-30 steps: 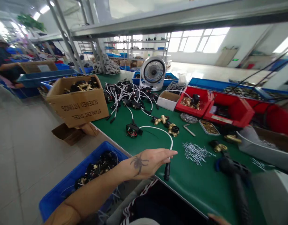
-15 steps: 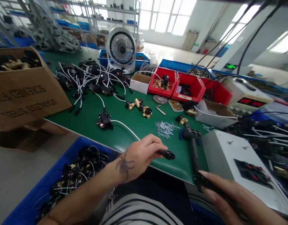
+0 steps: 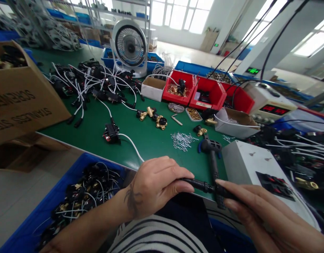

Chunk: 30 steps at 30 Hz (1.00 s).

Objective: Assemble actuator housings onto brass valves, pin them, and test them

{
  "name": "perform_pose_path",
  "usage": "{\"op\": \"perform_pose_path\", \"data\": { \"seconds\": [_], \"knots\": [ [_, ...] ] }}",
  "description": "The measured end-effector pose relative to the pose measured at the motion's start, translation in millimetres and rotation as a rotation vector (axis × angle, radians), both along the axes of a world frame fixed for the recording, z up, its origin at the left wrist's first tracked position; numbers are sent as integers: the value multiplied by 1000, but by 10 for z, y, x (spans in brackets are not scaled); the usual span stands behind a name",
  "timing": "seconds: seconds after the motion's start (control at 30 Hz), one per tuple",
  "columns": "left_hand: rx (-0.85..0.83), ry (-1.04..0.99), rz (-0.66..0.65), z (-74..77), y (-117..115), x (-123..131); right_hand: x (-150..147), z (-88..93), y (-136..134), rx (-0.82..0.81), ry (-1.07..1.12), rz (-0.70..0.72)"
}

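Observation:
My left hand (image 3: 156, 182) is closed around a black cable connector (image 3: 198, 183). A white cable (image 3: 131, 142) runs from under that hand to a small black switch unit (image 3: 111, 133) with red parts on the green table. My right hand (image 3: 259, 207) pinches a second black connector (image 3: 226, 192). The two connectors are lined up end to end and appear to touch; whether they are locked together I cannot tell. Behind them lies a black T-shaped tool (image 3: 211, 149) with blue tips, its handle partly hidden by the right connector. Thin metal clips (image 3: 182, 140) lie in a pile beyond my hands.
Brass fittings (image 3: 160, 121) lie mid-table, before red bins (image 3: 206, 96) and a white fan (image 3: 130, 47). A grey box (image 3: 256, 168) stands right. Black units with white cables (image 3: 90, 80) heap at left, near a cardboard box (image 3: 27, 95). A blue crate (image 3: 27, 214) sits below the table edge.
The connector in my left hand has turned and moved right, and its end now meets the connector in my right hand. The view has shifted slightly.

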<state>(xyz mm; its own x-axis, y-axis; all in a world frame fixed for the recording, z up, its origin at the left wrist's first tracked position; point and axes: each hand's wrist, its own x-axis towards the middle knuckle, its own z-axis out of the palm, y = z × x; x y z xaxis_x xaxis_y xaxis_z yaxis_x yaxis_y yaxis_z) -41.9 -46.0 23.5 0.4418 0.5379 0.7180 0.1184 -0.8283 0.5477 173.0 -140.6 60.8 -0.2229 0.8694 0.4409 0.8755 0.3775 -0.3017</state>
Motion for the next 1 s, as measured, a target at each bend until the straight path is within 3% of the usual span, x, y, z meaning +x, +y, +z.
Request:
{"op": "perform_pose_path", "data": {
  "seconds": [0.43, 0.63, 0.83, 0.93, 1.0],
  "knots": [
    [54, 3, -77, 0, 51, -35, -2, -11, 2, 48, -103, 67],
    [-83, -17, -111, -10, 43, -32, -67, -55, 1, 132, -170, 92],
    [-21, 37, -64, -125, 36, 9, -195, -113, 83, 62, -179, 32],
    [-45, 211, -139, -245, 13, 66, -36, -31, 237, -45, -198, 84],
    [-53, 315, -205, -320, -3, 94, 262, 56, 375, -40, -240, -42]
  ]
}}
